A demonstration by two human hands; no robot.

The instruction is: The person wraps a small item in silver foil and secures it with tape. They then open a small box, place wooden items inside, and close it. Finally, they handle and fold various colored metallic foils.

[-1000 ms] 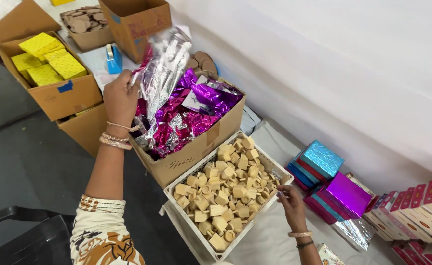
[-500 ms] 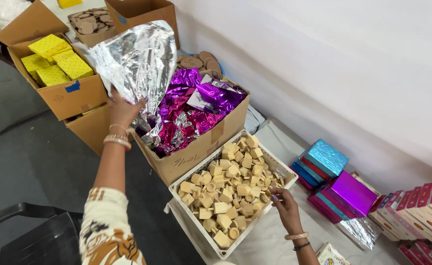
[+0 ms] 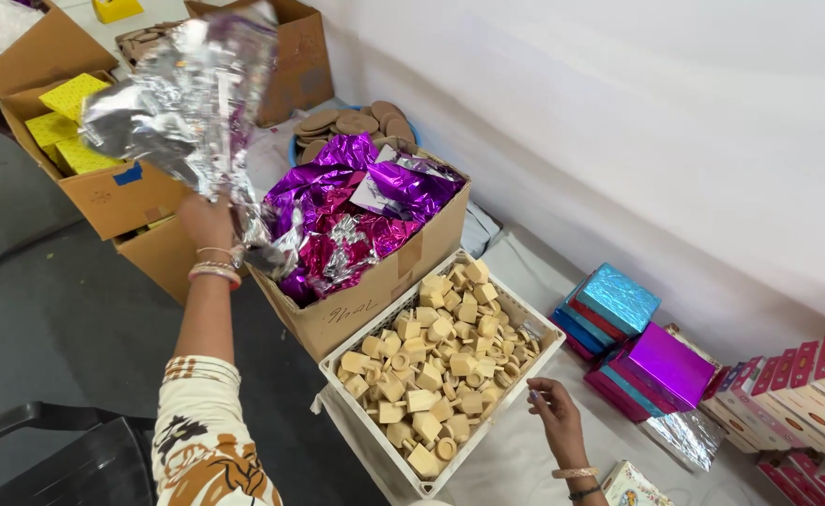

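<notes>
My left hand [image 3: 204, 223] is raised over the left edge of a cardboard box [image 3: 375, 290] and grips a bunch of shiny silver foil sheets [image 3: 187, 103] that fan out above it. That box is full of crumpled purple and pink foil [image 3: 347, 211]. In front of it stands a white crate [image 3: 516, 314] filled with several small beige blocks [image 3: 431, 370]. My right hand [image 3: 553, 412] rests by the crate's near right rim, fingers loosely curled, holding nothing that I can see.
Open cardboard boxes with yellow packets [image 3: 66, 122] stand at the left. Brown round discs [image 3: 347, 122] lie behind the foil box. Blue and purple foil-wrapped boxes [image 3: 633, 347] and a row of red and white cartons [image 3: 806, 384] line the right. A black chair [image 3: 56, 459] is at bottom left.
My left hand has lifted the silver foil sheets up and to the left, out of the foil box. My right hand stays by the crate.
</notes>
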